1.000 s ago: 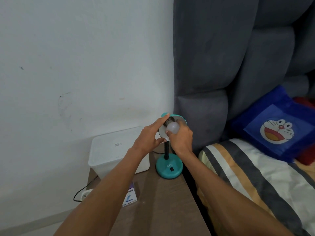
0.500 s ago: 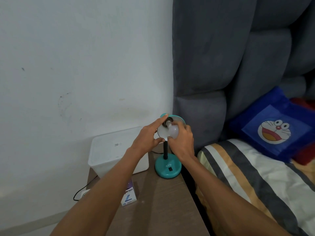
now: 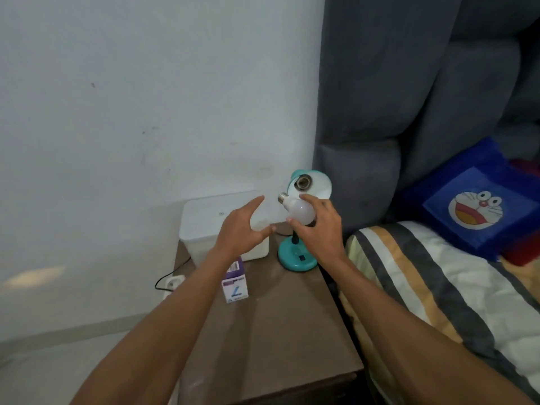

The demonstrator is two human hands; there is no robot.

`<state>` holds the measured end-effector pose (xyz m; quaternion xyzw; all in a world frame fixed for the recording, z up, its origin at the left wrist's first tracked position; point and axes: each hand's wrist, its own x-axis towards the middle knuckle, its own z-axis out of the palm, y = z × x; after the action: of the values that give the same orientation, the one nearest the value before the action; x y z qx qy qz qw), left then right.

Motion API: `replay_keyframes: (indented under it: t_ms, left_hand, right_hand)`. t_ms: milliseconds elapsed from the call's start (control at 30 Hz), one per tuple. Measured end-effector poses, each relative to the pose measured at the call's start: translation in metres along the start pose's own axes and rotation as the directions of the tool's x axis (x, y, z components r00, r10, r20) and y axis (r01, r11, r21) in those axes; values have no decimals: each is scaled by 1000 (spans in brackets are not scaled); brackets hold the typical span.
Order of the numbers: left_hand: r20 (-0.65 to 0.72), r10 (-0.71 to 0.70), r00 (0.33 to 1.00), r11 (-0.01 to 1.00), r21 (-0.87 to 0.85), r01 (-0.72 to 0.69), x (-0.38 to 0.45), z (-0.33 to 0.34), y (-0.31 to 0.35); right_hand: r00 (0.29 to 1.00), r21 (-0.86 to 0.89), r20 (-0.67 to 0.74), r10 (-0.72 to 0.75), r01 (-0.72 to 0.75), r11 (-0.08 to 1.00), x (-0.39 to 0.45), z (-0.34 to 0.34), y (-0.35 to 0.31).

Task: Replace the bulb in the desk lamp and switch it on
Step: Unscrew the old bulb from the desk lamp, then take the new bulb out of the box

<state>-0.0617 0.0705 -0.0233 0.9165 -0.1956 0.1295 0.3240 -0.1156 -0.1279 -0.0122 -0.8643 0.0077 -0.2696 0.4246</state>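
Observation:
A teal desk lamp (image 3: 297, 260) stands at the back right of the brown bedside table (image 3: 271, 340). Its shade (image 3: 318, 187) faces me, and the metal socket (image 3: 301, 182) inside is empty. My right hand (image 3: 320, 226) grips a white bulb (image 3: 299, 210) just below the shade, with the bulb's screw base pointing up and left, clear of the socket. My left hand (image 3: 244, 229) hovers to the left of the lamp with fingers spread, touching nothing. A small purple and white bulb box (image 3: 234, 283) lies on the table under my left forearm.
A white boxy device (image 3: 216, 217) sits at the back left of the table against the wall. A white plug and black cable (image 3: 172, 283) hang left of the table. The grey padded headboard (image 3: 394, 112) and the striped bed (image 3: 438, 287) lie to the right.
The bulb has come out of the socket and moved down and left in my right hand. My left hand has let go of the shade and drawn back to the left.

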Motion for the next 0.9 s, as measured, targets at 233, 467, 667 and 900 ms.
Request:
replay_keyframes:
  t_ms: [233, 467, 667, 900]
  left_hand:
    - [-13, -282, 959, 956, -90, 280, -78, -2, -66]
    - [69, -346, 936, 913, -202, 353, -108, 28, -113]
    - [51, -352, 934, 891, -289, 352, -110, 45, -124]
    - [69, -370, 927, 865, -339, 370, -111, 49, -128]
  right_hand:
    - [981, -119, 177, 79, -58, 991, -40, 47, 15]
    - [914, -267, 267, 305, -234, 935, -64, 93, 54]
    - [882, -356, 280, 379, -271, 894, -74, 110, 77]
    - [885, -351, 279, 372, -267, 898, -74, 123, 87]
